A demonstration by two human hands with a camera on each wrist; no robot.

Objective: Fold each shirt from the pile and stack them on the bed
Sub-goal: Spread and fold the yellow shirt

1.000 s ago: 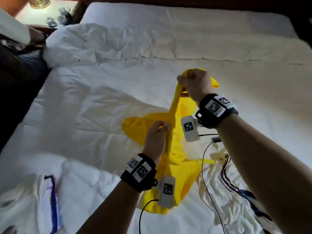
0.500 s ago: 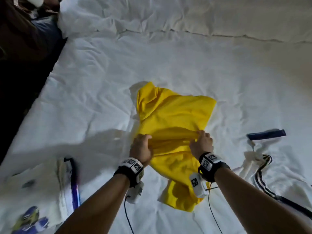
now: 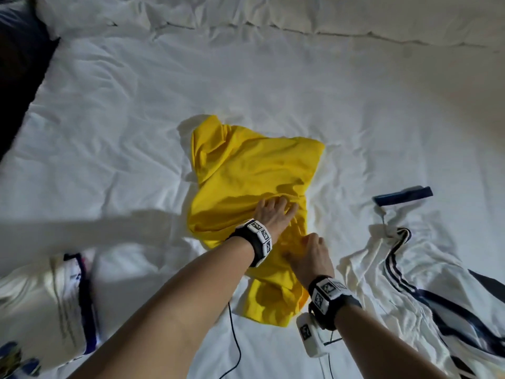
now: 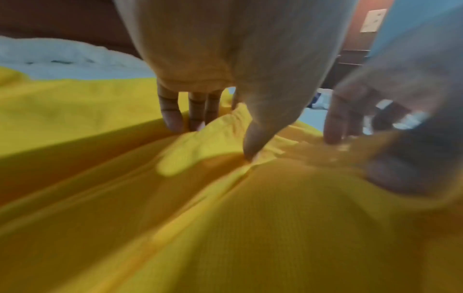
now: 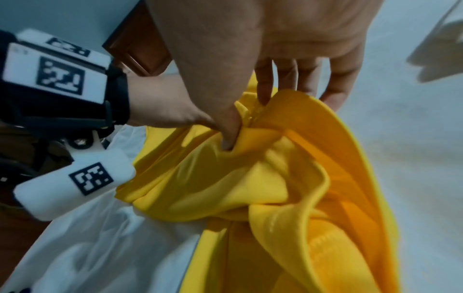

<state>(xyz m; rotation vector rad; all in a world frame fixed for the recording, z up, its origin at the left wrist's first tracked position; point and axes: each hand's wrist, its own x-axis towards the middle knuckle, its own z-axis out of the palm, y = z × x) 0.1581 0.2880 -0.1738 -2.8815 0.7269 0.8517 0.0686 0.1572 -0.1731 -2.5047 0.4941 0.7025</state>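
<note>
A yellow shirt point(image 3: 246, 170) lies crumpled on the white bed sheet point(image 3: 136, 119), about in the middle. My left hand point(image 3: 281, 206) rests on its near right part, fingers spread and fairly straight. In the left wrist view the fingertips point(image 4: 172, 123) and the thumb press down on the yellow shirt point(image 4: 225, 218), with a small ridge of cloth between them. Just nearer, my right hand point(image 3: 308, 242) is curled. In the right wrist view the right hand point(image 5: 245, 123) pinches a fold of the yellow shirt point(image 5: 275, 188) between thumb and fingers.
A loose white shirt with navy stripes point(image 3: 410, 283) lies at the right, its navy cuff point(image 3: 404, 194) beyond it. A folded white shirt with blue trim point(image 3: 68, 296) sits at the near left. A bunched duvet point(image 3: 273, 17) crosses the far side. The bed's dark left edge point(image 3: 16, 77) drops off.
The yellow shirt, held stretched in the air a second ago, now lies on the bed. My left hand has slid right across it, close to the right hand, which moved nearer.
</note>
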